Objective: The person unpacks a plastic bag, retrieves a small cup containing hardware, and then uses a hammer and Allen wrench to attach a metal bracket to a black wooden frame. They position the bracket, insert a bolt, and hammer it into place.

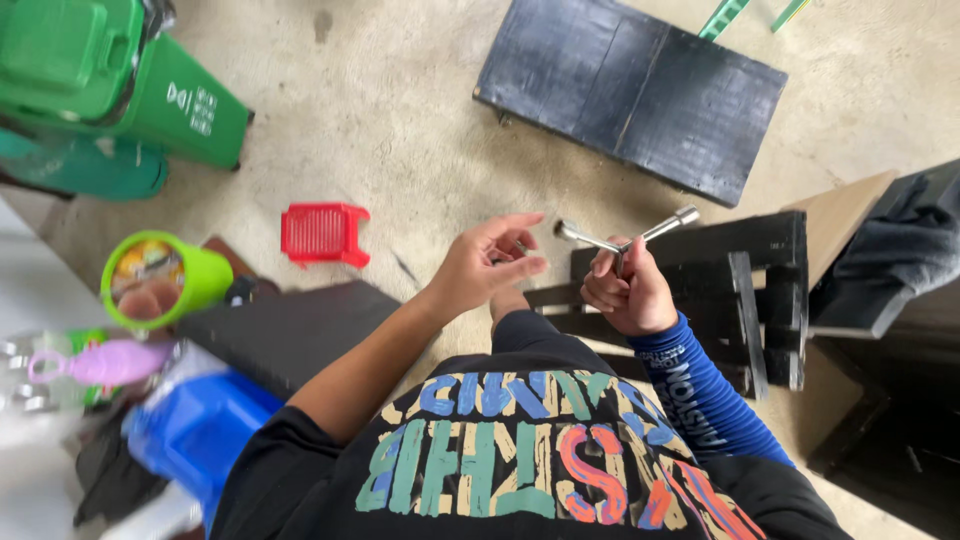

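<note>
Left hand [487, 265]: raised at mid-frame, palm turned up and inward, fingers loosely curled, thumb extended toward the right hand; something small between the fingertips, not identifiable.
Left forearm: bare, angled up from lower left.
Right hand [625, 290]: closed in a fist.
Right forearm: blue sleeve, angled up from lower right.

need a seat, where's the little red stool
In the head view, the red stool sits on the concrete floor, left of the left hand, below the green bin.
</note>
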`<state>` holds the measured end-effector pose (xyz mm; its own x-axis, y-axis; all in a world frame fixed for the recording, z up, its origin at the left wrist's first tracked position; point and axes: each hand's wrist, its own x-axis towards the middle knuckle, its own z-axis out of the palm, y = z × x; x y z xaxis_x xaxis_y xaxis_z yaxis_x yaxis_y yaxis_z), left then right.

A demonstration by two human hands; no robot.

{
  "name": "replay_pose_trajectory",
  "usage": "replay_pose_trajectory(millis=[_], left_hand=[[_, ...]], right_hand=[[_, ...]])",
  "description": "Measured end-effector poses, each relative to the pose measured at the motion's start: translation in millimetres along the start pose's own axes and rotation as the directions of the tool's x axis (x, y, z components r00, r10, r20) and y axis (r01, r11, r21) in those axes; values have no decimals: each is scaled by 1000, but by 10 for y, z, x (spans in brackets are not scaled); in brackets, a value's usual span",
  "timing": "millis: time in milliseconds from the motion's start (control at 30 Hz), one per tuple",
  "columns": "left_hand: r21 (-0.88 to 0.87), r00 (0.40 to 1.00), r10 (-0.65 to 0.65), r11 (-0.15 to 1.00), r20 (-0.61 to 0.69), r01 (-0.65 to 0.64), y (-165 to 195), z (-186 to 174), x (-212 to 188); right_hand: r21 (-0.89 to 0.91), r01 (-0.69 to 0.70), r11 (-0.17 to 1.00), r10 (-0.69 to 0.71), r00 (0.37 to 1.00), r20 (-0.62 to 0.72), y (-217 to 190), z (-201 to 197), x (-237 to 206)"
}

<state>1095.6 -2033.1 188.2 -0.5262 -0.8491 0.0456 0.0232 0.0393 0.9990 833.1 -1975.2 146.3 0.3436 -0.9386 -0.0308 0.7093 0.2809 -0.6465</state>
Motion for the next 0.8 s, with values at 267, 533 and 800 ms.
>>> replay_pose_trajectory(millis=[267, 533, 800], left_hand=[[31, 815, 516, 840, 263, -542, 794, -310, 2379], [109, 595, 694, 609, 406, -786, 1108, -281, 4067], [-145, 232, 785, 377, 574, -915, 1166, -30, 5636]], right_hand=[[-17, -38, 999, 38, 999, -14, -1142, -508, 1751], [143, 92, 985, -61, 976, -211, -1909, -892, 2426], [41, 376, 926, -356, 902, -242, -2517, -1334, 2811]])
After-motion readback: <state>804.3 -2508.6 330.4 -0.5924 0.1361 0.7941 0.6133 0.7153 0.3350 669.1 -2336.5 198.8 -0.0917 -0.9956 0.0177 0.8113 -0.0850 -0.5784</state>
